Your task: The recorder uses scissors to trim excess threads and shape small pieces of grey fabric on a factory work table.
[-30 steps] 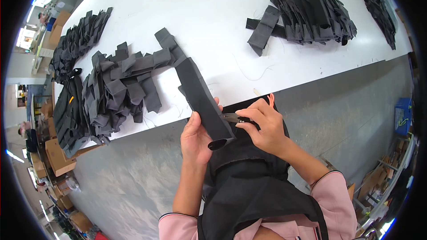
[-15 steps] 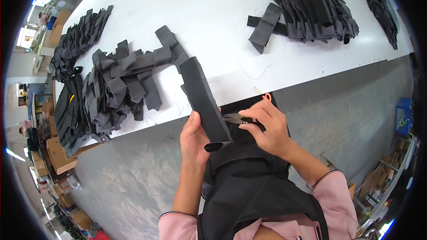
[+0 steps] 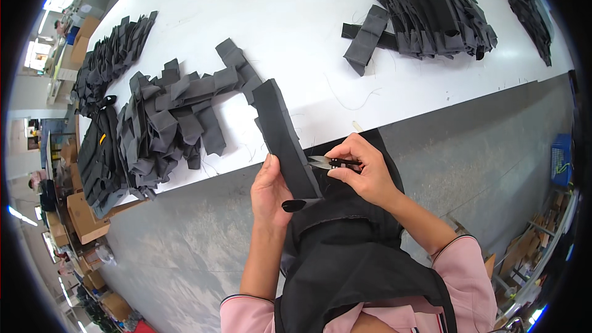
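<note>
My left hand (image 3: 269, 192) is closed on a long black fabric strip (image 3: 285, 139), thumb on its left edge and the other fingers hidden behind it. The strip's upper end reaches over the table edge, and its lower end curls near my wrist. In my right hand (image 3: 365, 169) is a small pair of thread snips (image 3: 336, 163), pinched between thumb and fingers. Their pale blades point left and meet the strip's right edge. A chain of dark grey fabric pieces (image 3: 231, 55) runs from beside the strip's top to a loose heap (image 3: 163, 120) on the table's left.
The white table (image 3: 296, 37) carries a stacked bundle of dark strips (image 3: 425, 15) at the far right, another bundle (image 3: 114, 52) at the far left and black folded fabric (image 3: 98, 154) at the left edge. A cardboard box (image 3: 86, 216) and a blue basket (image 3: 560, 160) stand beyond.
My right hand has turned slightly and the snips now show more plainly, with the orange loop gone from sight. My left hand holds the strip nearly as before.
</note>
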A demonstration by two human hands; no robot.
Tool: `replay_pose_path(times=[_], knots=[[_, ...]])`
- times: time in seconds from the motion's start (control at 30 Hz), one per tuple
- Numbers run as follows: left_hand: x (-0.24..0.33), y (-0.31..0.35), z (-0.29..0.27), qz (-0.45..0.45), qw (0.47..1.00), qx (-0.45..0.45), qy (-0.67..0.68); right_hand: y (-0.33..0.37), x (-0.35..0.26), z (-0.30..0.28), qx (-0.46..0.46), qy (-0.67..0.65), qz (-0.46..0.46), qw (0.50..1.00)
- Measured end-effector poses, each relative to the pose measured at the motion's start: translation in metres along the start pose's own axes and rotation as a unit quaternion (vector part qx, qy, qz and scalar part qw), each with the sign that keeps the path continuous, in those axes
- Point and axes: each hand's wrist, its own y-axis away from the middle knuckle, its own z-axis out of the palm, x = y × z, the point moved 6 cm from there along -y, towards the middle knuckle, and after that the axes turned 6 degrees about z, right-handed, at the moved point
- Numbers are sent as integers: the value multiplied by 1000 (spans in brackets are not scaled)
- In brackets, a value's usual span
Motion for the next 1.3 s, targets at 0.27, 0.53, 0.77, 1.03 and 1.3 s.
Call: replay_pose_path(times=[0.27, 0.53, 0.77, 1.03, 1.3], knots=[[-2, 2, 5, -2, 999, -29, -25, 8, -23, 0, 73, 225, -176, 955], [-4, 1, -5, 11, 996, -67, -54, 16, -43, 4, 32, 248, -200, 947], [-25, -4, 13, -59, 986, -119, 105, 3, -16, 27, 32, 75, -78, 994], [-32, -1, 11, -56, 982, -122, 134, 18, -22, 44, 20, 154, -182, 971], [-31, 3, 14, -26, 987, -139, 80, 21, -27, 49, 27, 188, -220, 957]])
